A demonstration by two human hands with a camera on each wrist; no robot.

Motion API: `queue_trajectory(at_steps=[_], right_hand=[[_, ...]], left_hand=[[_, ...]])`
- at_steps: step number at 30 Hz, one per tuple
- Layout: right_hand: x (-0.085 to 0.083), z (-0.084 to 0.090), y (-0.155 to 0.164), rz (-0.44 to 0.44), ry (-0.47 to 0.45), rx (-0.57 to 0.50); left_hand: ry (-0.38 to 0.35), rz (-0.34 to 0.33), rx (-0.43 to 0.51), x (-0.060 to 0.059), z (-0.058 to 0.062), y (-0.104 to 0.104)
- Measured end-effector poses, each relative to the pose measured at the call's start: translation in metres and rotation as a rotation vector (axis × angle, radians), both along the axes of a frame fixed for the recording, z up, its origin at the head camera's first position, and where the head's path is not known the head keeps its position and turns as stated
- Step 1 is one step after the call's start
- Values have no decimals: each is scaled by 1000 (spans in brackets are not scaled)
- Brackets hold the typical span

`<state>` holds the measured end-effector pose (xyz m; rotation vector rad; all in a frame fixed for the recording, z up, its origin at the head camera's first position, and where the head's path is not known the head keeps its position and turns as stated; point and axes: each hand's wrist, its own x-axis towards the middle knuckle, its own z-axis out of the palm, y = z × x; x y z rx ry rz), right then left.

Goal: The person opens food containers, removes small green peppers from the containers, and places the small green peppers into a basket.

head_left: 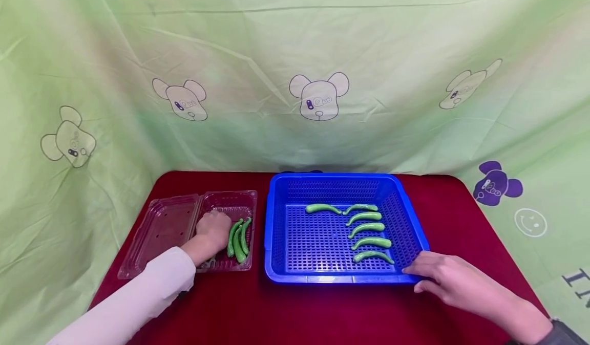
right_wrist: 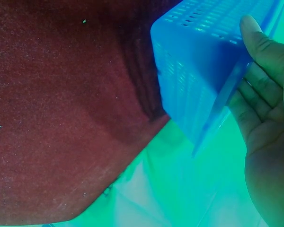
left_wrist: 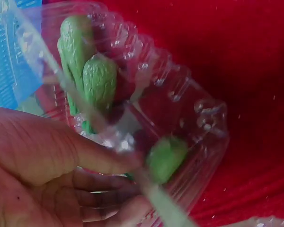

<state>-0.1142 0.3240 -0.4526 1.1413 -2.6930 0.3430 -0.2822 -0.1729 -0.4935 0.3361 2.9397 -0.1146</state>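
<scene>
A clear plastic clamshell box (head_left: 229,199) lies open on the red table, left of a blue slotted basket (head_left: 276,222). My left hand (head_left: 214,228) is inside the box beside three green peppers (head_left: 239,237). In the left wrist view the thumb and curled fingers of that left hand (left_wrist: 132,172) pinch one end of a green pepper (left_wrist: 166,158), and other peppers (left_wrist: 99,80) lie further in. Several green peppers (head_left: 366,229) lie in a column in the basket. My right hand (head_left: 417,276) rests with straight fingers against the basket's front right corner (right_wrist: 199,71), thumb (right_wrist: 260,40) on its wall.
The box's open lid (head_left: 161,230) lies flat to its left. A red cloth (head_left: 299,309) covers the table, whose front right edge shows in the right wrist view. A green curtain printed with bears (head_left: 318,96) hangs close behind and around the table.
</scene>
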Motion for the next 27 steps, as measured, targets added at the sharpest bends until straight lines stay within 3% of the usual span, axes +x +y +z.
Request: queue_trajectory(at_steps=[6,12,18,21,27], right_hand=[[0,0,0,4,14,4],[-1,-1,-1,12,22,0],[-2,0,-1,8,26,1],[-1,0,-1,7,21,1],[0,0,-1,0,9,3]], left_hand=[[80,-64,142,-1,-10,-1],[176,-97,180,-1,-10,-3],[103,-44,182,6,-9,-6],[101,-51,199,7,-10,-8],[232,-81,241,-2,-2,-7]])
